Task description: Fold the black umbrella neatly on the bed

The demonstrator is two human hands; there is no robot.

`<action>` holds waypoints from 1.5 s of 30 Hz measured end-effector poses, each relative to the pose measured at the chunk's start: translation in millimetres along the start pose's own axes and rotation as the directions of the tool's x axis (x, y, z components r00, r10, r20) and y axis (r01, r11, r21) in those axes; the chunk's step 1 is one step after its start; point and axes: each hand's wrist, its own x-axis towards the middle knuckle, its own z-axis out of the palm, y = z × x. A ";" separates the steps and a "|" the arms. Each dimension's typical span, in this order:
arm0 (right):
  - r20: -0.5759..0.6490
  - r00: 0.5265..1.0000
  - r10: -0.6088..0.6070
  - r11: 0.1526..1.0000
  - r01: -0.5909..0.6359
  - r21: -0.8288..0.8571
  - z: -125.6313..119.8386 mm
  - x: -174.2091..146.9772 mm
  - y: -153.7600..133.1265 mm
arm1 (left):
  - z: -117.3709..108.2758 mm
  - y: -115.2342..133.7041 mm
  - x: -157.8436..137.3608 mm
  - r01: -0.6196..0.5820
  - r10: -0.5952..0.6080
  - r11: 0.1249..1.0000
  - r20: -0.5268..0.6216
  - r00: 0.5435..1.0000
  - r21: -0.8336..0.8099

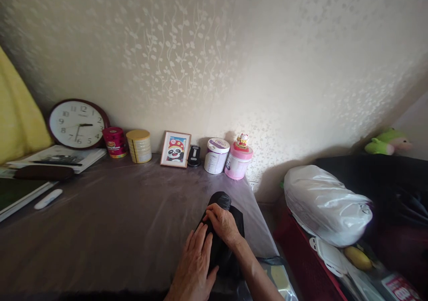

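The black bundle [220,251] at 6 o'clock in view is apparently being smoothed under the flat, open left hand [194,258] and curled right hand [223,222], whose pinch I cannot tell, the next move likely needing steady pressure.

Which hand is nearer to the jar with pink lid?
Right. The right hand is below the jar in view; the left hand is lower, farther left, closer to the camera.

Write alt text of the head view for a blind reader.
A person's left hand and right hand rest on a black bundle on a gray table. A clock, containers and a framed panda picture line the wall; a white bag lies to the right.
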 end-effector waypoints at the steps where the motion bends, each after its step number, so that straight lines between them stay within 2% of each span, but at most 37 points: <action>1: 0.006 1.000 -0.020 1.000 0.020 0.010 -0.5 -0.7 -0.2 | 5.5 0.6 -2.6 0.017 -0.017 1.000 0.025 1.000 -0.008; 5: -0.049 0.984 -0.172 0.984 0.174 0.043 -2.3 -13.1 2.1 | 20.7 -0.7 -12.6 0.114 -0.106 0.990 0.103 0.989 -0.078; 9: -0.114 0.930 -0.349 0.936 0.352 0.004 -1.2 -33.8 12.5 | 25.6 -3.1 -16.7 0.118 -0.098 0.985 0.157 0.983 -0.123; 11: -0.113 0.912 -0.395 0.919 0.392 -0.048 0.2 -38.0 20.9 | 26.3 -3.1 -16.7 0.141 -0.113 0.982 0.206 0.972 -0.127; 15: -0.085 0.926 -0.369 0.924 0.355 -0.145 2.7 -23.0 40.1 | 26.5 -2.3 -15.5 0.203 -0.151 0.970 0.318 0.936 -0.137; 18: -0.097 0.929 -0.357 0.925 0.337 -0.174 3.2 2.5 55.8 | 26.1 -2.4 -15.1 0.232 -0.166 0.959 0.344 0.924 -0.160; 21: -0.129 0.941 -0.312 0.941 0.287 -0.180 1.3 28.4 70.6 | 24.8 -3.9 -15.7 0.248 -0.169 0.945 0.330 0.929 -0.214; 23: -0.165 0.958 -0.236 0.962 0.206 -0.180 -1.3 39.0 76.2 | 23.7 -5.4 -16.2 0.256 -0.168 0.934 0.327 0.930 -0.247; 26: -0.271 0.950 -0.157 0.977 0.109 -0.185 -4.5 36.0 72.4 | 22.1 -6.5 -16.1 0.258 -0.158 0.929 0.343 0.926 -0.266; 28: -0.299 0.930 -0.214 0.970 0.165 -0.181 -3.7 22.6 62.8 | 21.1 -5.8 -15.1 0.264 -0.160 0.929 0.362 0.918 -0.259; 31: -0.170 0.918 -0.358 0.929 0.331 -0.167 1.8 1.8 49.1 | 18.3 -3.5 -12.4 0.301 -0.183 0.922 0.411 0.893 -0.244; 33: -0.138 0.918 -0.371 0.922 0.348 -0.168 4.5 -2.6 47.8 | 14.8 -2.3 -10.3 0.325 -0.196 0.913 0.434 0.879 -0.246; 35: -0.224 0.928 -0.296 0.951 0.265 -0.161 2.8 0.9 55.2 | 10.0 -1.8 -8.3 0.340 -0.195 0.904 0.459 0.867 -0.258; 37: -0.350 0.923 -0.157 0.986 0.126 -0.107 -4.1 6.1 69.6 | 5.1 -1.7 -6.6 0.374 -0.201 0.887 0.500 0.842 -0.272; 40: -0.462 0.880 0.114 0.993 -0.111 0.033 -19.0 2.6 96.1 | 0.4 -0.9 -5.5 0.432 -0.221 0.850 0.540 0.812 -0.301; 42: -0.470 0.842 0.265 0.964 -0.233 0.125 -26.6 -9.2 111.4 | 0.2 -0.1 -5.9 0.445 -0.230 0.831 0.522 0.821 -0.334; 45: -0.381 0.834 0.399 0.911 -0.312 0.270 -29.7 -31.0 123.4 | 2.6 0.5 -6.9 0.462 -0.249 0.797 0.485 0.838 -0.389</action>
